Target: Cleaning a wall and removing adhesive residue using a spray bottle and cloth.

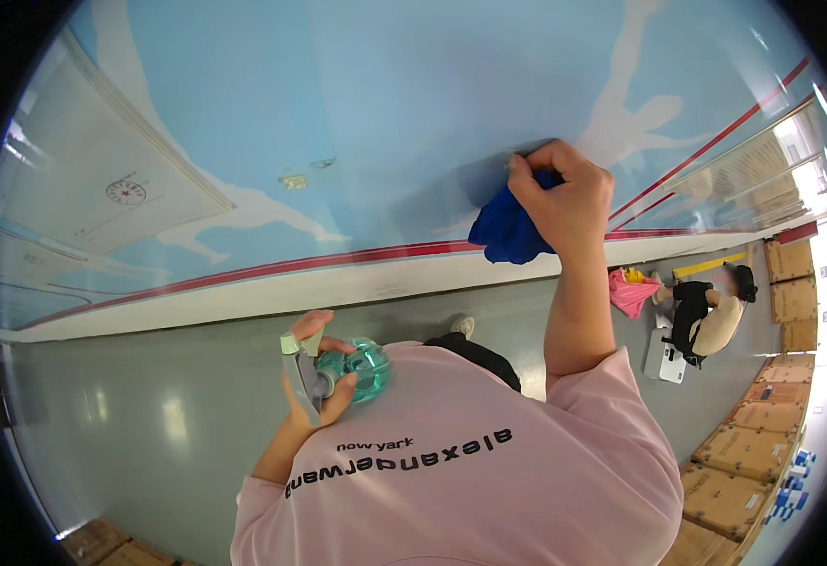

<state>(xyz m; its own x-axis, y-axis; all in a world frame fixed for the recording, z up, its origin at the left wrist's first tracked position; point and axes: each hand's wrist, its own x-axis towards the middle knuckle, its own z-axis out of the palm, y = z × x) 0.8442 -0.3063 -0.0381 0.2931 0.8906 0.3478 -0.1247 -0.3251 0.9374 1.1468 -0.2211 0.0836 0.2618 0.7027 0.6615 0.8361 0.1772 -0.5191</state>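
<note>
My right hand (574, 198) is raised to the light blue wall (385, 104), its fingers closed around a crumpled dark blue cloth (512, 231). The thumb and bent forefinger meet close to the wall surface, and the cloth hangs below them. Lower down, in front of my pink shirt, my left hand (338, 401) grips a spray bottle (370, 370). The bottle is see-through green with a grey trigger head and lies tilted in the hand. Two small yellowish patches (292, 181) show on the wall, left of the cloth.
A red stripe (375, 255) runs along the wall's lower part, above a white band. On the grey floor (177, 377) at the right, another person (715, 321) sits on a white case (665, 358) beside a pink bag (630, 293). Cardboard boxes (748, 448) line the right side.
</note>
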